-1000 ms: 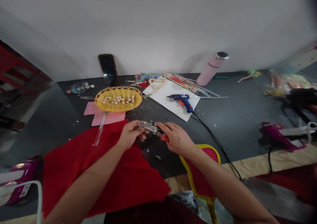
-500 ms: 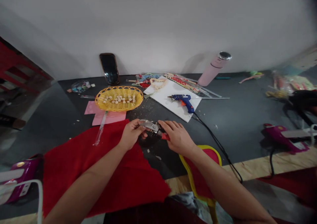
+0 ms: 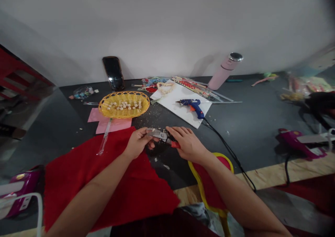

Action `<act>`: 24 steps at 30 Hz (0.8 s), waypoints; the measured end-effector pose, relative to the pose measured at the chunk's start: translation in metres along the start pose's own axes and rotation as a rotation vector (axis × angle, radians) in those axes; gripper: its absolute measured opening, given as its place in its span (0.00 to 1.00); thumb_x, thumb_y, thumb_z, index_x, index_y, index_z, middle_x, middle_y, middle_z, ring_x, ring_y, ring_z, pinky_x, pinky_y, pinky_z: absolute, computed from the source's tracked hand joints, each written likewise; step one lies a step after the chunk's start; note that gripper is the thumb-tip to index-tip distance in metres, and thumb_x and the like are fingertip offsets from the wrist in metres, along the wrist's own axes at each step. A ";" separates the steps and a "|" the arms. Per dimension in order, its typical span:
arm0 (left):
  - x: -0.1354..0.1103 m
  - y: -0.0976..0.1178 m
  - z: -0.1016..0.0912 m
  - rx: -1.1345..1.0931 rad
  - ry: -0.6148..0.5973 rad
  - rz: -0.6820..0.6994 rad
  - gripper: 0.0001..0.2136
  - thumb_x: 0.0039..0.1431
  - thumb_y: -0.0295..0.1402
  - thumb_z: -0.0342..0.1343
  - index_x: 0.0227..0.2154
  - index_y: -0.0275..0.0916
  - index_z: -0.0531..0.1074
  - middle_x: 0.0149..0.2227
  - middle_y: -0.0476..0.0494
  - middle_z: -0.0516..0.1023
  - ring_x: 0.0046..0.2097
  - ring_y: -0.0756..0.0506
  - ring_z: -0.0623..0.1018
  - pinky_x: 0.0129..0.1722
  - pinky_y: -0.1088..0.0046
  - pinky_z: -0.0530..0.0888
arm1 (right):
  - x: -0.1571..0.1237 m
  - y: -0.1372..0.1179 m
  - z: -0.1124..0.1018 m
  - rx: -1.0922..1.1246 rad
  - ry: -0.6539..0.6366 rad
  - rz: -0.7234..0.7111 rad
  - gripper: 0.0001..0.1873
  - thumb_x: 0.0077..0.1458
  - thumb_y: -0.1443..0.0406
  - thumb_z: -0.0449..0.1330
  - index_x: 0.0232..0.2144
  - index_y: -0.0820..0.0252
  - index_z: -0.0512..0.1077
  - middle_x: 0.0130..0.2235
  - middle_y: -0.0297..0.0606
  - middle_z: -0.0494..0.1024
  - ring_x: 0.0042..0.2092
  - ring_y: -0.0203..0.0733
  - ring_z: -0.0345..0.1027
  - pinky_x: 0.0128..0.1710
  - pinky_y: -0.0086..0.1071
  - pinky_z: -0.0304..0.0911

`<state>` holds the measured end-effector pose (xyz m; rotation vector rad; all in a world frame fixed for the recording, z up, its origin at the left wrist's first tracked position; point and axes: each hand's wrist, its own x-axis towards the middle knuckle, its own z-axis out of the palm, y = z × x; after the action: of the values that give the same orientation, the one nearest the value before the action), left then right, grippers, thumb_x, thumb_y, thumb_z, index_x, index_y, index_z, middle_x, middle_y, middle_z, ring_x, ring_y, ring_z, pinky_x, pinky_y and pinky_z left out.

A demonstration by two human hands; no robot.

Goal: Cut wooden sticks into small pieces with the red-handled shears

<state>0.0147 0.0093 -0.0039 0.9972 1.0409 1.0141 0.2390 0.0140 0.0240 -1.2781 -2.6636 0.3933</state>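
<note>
One dark table [image 3: 248,125] meets a white wall [image 3: 167,20]. Before the one yellow basket [image 3: 124,104], the left hand [image 3: 137,143] pinches the metal end of one cutter [image 3: 159,135]; the right hand [image 3: 188,145] grips its red handle.

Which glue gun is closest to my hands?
The blue glue gun on the white sheet, beyond your right hand; the left purple gun and right purple gun lie farther.

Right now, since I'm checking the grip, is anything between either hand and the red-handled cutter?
Nothing visible. The left hand holds the red-handled cutter at its metal head; the right hand grips its red handle.
</note>
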 end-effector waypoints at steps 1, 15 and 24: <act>0.000 0.000 0.000 -0.002 0.002 0.006 0.08 0.51 0.34 0.58 0.32 0.35 0.69 0.26 0.46 0.78 0.20 0.52 0.73 0.20 0.77 0.70 | 0.000 0.000 0.000 0.002 0.003 -0.001 0.41 0.43 0.72 0.52 0.62 0.58 0.50 0.57 0.44 0.63 0.53 0.50 0.56 0.51 0.43 0.53; -0.001 0.004 0.002 -0.021 0.009 0.007 0.08 0.50 0.34 0.59 0.31 0.37 0.69 0.26 0.48 0.78 0.21 0.51 0.73 0.20 0.76 0.69 | 0.001 0.000 -0.001 0.018 0.017 -0.002 0.40 0.44 0.72 0.52 0.62 0.57 0.50 0.57 0.44 0.63 0.53 0.50 0.57 0.51 0.43 0.53; 0.000 0.000 0.000 -0.013 0.007 0.042 0.07 0.52 0.34 0.57 0.30 0.37 0.69 0.27 0.48 0.77 0.21 0.52 0.73 0.21 0.77 0.69 | 0.000 -0.002 0.001 0.014 0.026 -0.004 0.40 0.44 0.72 0.52 0.61 0.59 0.50 0.57 0.44 0.63 0.54 0.50 0.56 0.51 0.43 0.53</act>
<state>0.0150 0.0096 -0.0043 1.0091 1.0212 1.0577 0.2370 0.0128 0.0240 -1.2656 -2.6373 0.3911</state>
